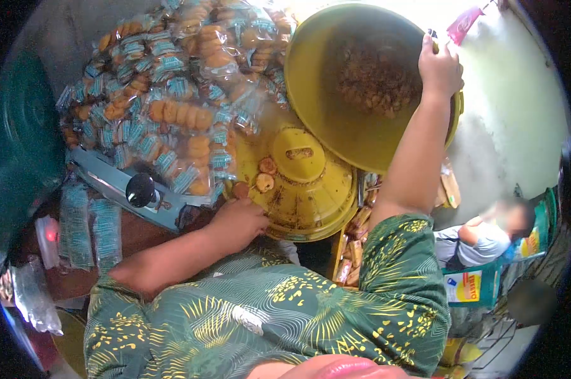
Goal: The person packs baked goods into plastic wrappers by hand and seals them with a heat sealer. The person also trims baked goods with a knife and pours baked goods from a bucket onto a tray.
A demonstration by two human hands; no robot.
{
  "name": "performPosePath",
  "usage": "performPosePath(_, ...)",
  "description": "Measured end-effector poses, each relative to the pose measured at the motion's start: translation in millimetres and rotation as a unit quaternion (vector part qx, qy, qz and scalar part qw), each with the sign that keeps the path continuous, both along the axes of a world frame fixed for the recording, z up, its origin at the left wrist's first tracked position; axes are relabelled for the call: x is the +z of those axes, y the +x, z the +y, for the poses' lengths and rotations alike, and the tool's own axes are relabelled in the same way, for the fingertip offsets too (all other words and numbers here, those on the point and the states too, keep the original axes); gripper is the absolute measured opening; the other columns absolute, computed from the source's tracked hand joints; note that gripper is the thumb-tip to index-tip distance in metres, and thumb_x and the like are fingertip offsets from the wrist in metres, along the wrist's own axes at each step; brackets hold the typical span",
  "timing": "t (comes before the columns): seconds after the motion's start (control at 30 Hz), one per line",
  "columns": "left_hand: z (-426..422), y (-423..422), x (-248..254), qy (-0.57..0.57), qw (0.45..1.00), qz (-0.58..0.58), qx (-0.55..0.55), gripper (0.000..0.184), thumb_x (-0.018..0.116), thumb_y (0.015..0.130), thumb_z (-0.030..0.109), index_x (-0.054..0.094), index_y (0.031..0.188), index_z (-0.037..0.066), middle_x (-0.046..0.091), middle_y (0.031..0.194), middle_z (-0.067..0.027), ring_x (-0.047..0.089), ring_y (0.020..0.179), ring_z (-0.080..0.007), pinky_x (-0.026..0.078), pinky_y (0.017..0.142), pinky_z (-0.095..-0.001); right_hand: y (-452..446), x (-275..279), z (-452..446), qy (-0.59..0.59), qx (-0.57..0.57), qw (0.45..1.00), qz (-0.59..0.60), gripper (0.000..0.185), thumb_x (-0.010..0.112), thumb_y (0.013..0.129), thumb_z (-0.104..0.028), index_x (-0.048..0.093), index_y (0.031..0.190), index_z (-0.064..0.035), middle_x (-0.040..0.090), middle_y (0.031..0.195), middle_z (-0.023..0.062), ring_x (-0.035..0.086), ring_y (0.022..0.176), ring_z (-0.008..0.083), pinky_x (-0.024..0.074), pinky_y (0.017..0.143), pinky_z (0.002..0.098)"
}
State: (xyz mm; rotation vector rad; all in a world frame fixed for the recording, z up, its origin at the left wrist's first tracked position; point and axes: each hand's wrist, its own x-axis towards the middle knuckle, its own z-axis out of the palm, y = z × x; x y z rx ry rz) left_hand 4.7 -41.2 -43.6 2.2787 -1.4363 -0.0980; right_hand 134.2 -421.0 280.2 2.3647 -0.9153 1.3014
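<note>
My right hand point(440, 69) grips the far-right rim of a yellow plastic tub point(307, 82), which is tilted with its mouth facing me. Brown broken pieces point(377, 79) lie inside the tub. My left hand point(240, 219) is at the near-left edge of a yellow lid point(333, 189), its fingers closed around a small round brown cake point(240, 189) that shows at the fingertips. Two more round cakes point(266, 174) lie on the lid by its raised handle, among scattered crumbs. Part of my left fingers is hidden.
Clear packets of stacked golden cakes point(178, 114) pile up at the left. Before them stands a light-blue sealing device point(127, 189) with a black knob. Printed empty wrappers point(77, 224) lie nearby. Wrapped bars point(355, 246) fill a box beside the lid. A person point(481, 237) sits at the right.
</note>
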Motion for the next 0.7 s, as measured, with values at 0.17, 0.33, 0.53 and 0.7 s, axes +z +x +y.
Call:
performPosePath(0.17,-0.1,-3.9,-1.9,-0.031,0.999,-0.023,0.018,0.014,0.063,0.082,0.022,0.070,0.089,0.012,0.063,0.095,-0.0083,0.059,0.096,-0.0322,0.047,0.084,-0.0475,-15.9,-3.4,36.7,0.005,0.016,1.000,-0.015,0.052,0.045,0.092,-0.059,0.066,0.121,-0.0212,0.060,0.123,0.0110,0.052,0.119,0.0348,0.0358,0.100,0.0566)
performPosePath(0.33,-0.1,-4.2,-0.1,-0.022,0.999,0.002,0.026,0.014,0.064,0.082,0.023,0.070,0.089,0.012,0.064,0.095,-0.0084,0.058,0.098,-0.0319,0.046,0.085,-0.0477,-24.5,-9.7,47.1,-0.005,0.008,1.000,-0.019,0.051,0.045,0.092,-0.058,0.068,0.118,-0.0207,0.061,0.119,0.0104,0.052,0.118,0.0336,0.0344,0.100,0.0557)
performPosePath(0.53,-1.7,-1.0,1.8,-0.001,1.000,-0.006,0.008,0.014,0.066,0.081,0.025,0.070,0.087,0.012,0.064,0.092,-0.0080,0.058,0.097,-0.0340,0.047,0.080,-0.0473,-28.8,-18.0,49.7,-0.024,0.024,0.999,-0.040,0.049,0.048,0.091,-0.057,0.068,0.116,-0.0201,0.062,0.117,0.0104,0.053,0.116,0.0323,0.0347,0.099,0.0561)
performPosePath(0.7,-0.2,-3.3,0.5,-0.016,0.999,-0.021,0.021,0.015,0.066,0.081,0.026,0.071,0.086,0.012,0.065,0.090,-0.0087,0.058,0.097,-0.0374,0.049,0.076,-0.0472,-35.3,-20.3,62.1,-0.041,-0.004,0.999,-0.032,0.049,0.049,0.091,-0.056,0.069,0.116,-0.0197,0.062,0.113,0.0108,0.055,0.113,0.0318,0.0370,0.096,0.0559)
